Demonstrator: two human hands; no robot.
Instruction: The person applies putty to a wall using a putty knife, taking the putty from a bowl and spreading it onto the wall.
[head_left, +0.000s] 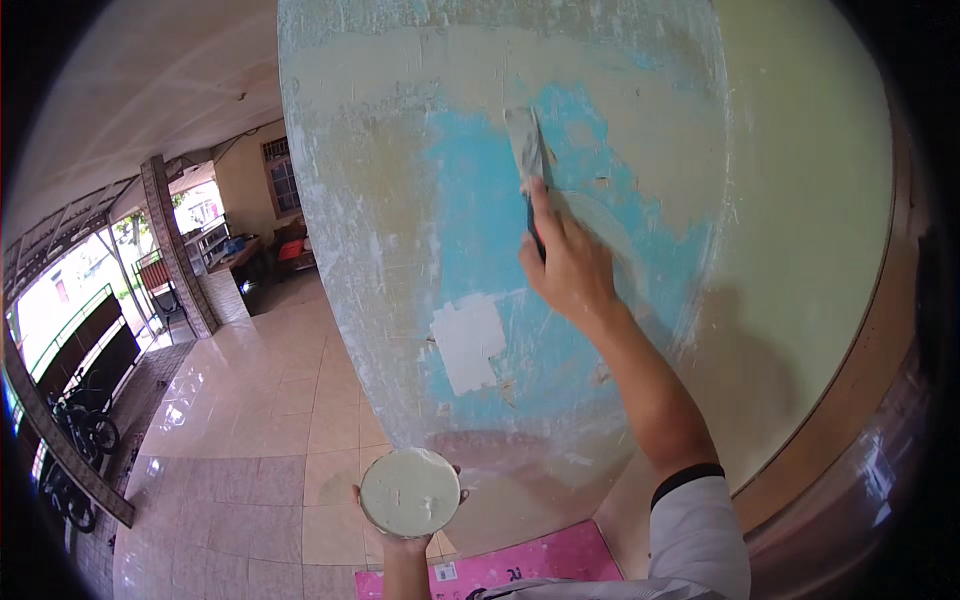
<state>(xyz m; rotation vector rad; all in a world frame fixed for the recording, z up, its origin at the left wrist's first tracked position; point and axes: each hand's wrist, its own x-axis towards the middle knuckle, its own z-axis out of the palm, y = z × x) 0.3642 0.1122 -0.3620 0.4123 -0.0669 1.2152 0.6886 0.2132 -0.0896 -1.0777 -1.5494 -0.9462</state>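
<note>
My right hand (565, 255) is closed round the dark handle of a putty knife (525, 140), its metal blade lying on the upper part of a curved wall (480, 220) with blue paint and pale filler patches. A squarish white patch (467, 343) shows lower on that wall. At the lower edge of the view my left hand (400, 542) holds up a round shallow container (410, 490) of pale greenish paste, mostly hiding the hand.
A pink board (540, 548) lies on the tiled floor (230, 420) below. A pale green wall (800, 250) with a brown edge stands at right. At left are a pillar (175, 240), bicycles or motorbikes (95, 430), a gate and some furniture.
</note>
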